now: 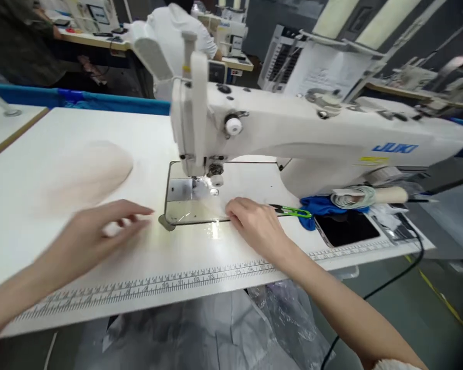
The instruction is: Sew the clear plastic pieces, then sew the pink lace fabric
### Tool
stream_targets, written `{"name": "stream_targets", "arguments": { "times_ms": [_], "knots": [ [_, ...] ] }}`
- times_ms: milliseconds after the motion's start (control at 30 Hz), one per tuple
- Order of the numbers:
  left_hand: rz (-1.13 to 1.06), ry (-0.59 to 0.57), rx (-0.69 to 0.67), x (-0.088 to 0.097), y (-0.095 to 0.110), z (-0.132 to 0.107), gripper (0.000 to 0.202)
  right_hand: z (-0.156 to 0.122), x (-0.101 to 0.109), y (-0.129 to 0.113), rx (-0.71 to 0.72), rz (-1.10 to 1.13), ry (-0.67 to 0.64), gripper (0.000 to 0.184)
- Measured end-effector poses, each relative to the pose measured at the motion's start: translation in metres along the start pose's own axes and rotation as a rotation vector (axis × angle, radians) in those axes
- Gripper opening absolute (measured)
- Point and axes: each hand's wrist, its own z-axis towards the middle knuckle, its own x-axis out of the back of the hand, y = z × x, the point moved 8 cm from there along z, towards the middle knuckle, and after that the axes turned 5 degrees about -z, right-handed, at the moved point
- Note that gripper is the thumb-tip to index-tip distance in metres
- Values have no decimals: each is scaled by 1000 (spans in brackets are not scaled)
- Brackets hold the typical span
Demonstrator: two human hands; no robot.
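A white JUKI sewing machine (301,128) stands on a white table (61,154). My right hand (254,223) rests knuckles up on the table just right of the metal needle plate (181,198), fingers curled; I cannot see anything in it. Green thread snips (293,210) lie right beside it. My left hand (100,234) hovers over the table left of the needle plate, blurred by motion, with its fingers stretched out. A pale beige fabric piece (88,174) lies beyond it.
A blue cloth (320,205), a phone (345,228), and a roll of tape (355,198) lie under the machine arm at right. A printed ruler (177,282) runs along the front edge. Clear plastic (262,324) hangs below. Another person in white (177,31) sits behind.
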Motion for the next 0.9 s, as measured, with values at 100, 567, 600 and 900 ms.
{"name": "stream_targets", "arguments": {
  "times_ms": [100,567,600,900],
  "knots": [
    [-54,-137,-70,-53,28,11,39,-16,4,-26,197,219,136,26],
    [-291,20,-155,-57,61,30,16,-27,25,-1,23,654,230,11],
    [-282,31,-189,-54,64,28,16,-27,26,-1,27,656,228,11],
    [-340,-114,-64,-58,55,28,29,-30,26,0,-185,878,164,48]
  ]
}}
